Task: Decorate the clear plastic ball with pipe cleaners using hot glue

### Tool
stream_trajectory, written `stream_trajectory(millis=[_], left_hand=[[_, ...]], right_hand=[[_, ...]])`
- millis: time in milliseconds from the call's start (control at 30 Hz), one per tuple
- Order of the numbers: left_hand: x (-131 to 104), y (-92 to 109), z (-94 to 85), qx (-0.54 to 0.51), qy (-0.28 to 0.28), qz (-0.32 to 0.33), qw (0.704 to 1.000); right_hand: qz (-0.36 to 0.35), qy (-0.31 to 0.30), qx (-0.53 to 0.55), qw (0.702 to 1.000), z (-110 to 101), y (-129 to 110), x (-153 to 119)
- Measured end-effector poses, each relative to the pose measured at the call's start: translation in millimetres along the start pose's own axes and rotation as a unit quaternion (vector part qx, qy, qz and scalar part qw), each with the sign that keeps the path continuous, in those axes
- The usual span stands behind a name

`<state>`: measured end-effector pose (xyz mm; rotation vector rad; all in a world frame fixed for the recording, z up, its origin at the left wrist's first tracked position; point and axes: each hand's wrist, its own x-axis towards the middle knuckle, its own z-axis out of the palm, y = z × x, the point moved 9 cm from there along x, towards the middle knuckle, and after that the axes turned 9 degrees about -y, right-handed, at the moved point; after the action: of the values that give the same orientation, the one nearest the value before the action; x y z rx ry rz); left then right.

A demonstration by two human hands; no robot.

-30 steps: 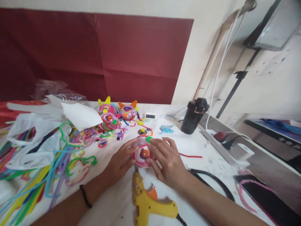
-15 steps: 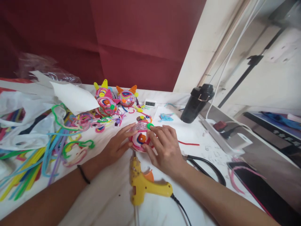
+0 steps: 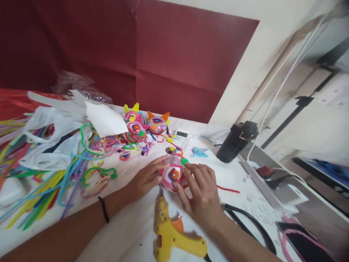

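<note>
A round ball decorated with coiled pipe cleaners [image 3: 165, 177] sits on the table between my hands, with an orange-centred eye shape and a green knob on its upper right. My left hand [image 3: 145, 178] grips its left side, thumb and fingers against it. Curled over the right side is my right hand [image 3: 201, 183], its fingertips by the green knob and its thumb on the lower front. A yellow hot glue gun [image 3: 170, 233] lies just in front of the ball, nozzle pointing at it.
Finished-looking decorated balls [image 3: 159, 124] stand at the back beside a small digital clock [image 3: 182, 134]. Pipe cleaners [image 3: 54, 185] and plastic bags [image 3: 51, 123] cover the left. At right are a black bottle [image 3: 236, 143], black-handled scissors [image 3: 249, 222], a power strip [image 3: 268, 189] and a phone [image 3: 302, 240].
The camera view has turned, so the whole scene sits lower and further right. Both hands keep their hold on the ball, with little visible change in their grip.
</note>
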<state>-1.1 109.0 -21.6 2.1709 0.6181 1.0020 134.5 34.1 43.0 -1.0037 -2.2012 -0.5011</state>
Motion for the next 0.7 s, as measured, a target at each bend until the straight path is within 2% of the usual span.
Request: stream_trajectory(millis=[233, 433, 700], left_hand=[[-1.3, 4.9, -3.0, 0.051, 0.03, 0.004, 0.998], [-2.4, 8.6, -1.4, 0.108, 0.028, 0.022, 0.994], [-4.8, 13.5, -0.9, 0.122, 0.017, 0.039, 0.992]], right_hand=[[-0.007, 0.003, 0.0, 1.0, 1.6, -1.8, -0.6], [-0.009, 0.003, -0.003, 1.0, 1.1, -2.3, -2.3], [-0.003, -0.002, -0.005, 1.0, 2.2, -0.9, -0.7]])
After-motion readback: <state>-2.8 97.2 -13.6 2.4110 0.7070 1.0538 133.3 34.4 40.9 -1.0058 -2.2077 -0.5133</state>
